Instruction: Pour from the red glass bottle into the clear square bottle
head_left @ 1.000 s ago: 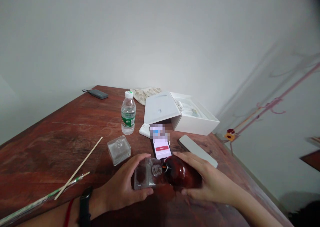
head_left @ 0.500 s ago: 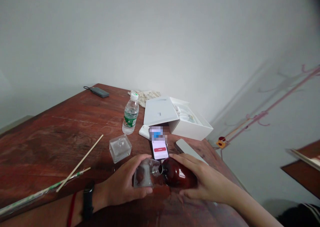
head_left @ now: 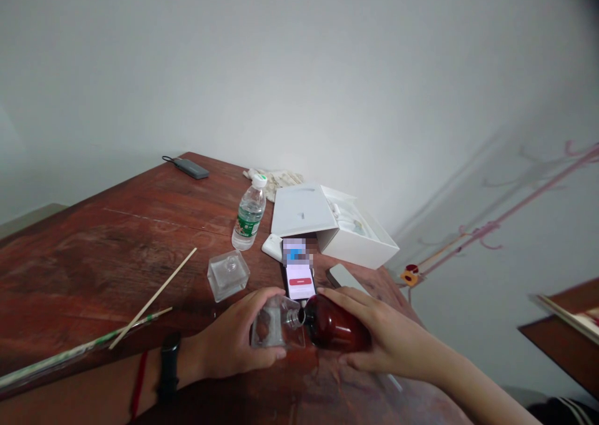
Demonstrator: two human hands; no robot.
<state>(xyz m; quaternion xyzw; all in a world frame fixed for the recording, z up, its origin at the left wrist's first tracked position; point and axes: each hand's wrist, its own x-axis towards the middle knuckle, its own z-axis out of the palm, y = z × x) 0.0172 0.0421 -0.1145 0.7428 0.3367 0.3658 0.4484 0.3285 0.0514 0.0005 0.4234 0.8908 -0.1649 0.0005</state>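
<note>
My left hand [head_left: 234,341] is closed around a small square clear glass bottle [head_left: 271,326], held near the table's front. My right hand [head_left: 381,334] grips a dark brown bottle [head_left: 334,330] laid almost on its side. The brown bottle's mouth meets the glass bottle's neck [head_left: 294,317]. A black band and a red string circle my left wrist [head_left: 166,367].
On the wooden table [head_left: 116,238] lie a second clear glass bottle [head_left: 228,275], a wooden stick [head_left: 153,297], a long glass rod [head_left: 70,361], a water bottle [head_left: 249,213], a lit phone [head_left: 299,275], an open white box [head_left: 334,222], a grey slab [head_left: 344,276] and a dark power bank [head_left: 191,168].
The view has shifted slightly. Both hands keep their grip, with the brown bottle still tipped into the glass bottle.
</note>
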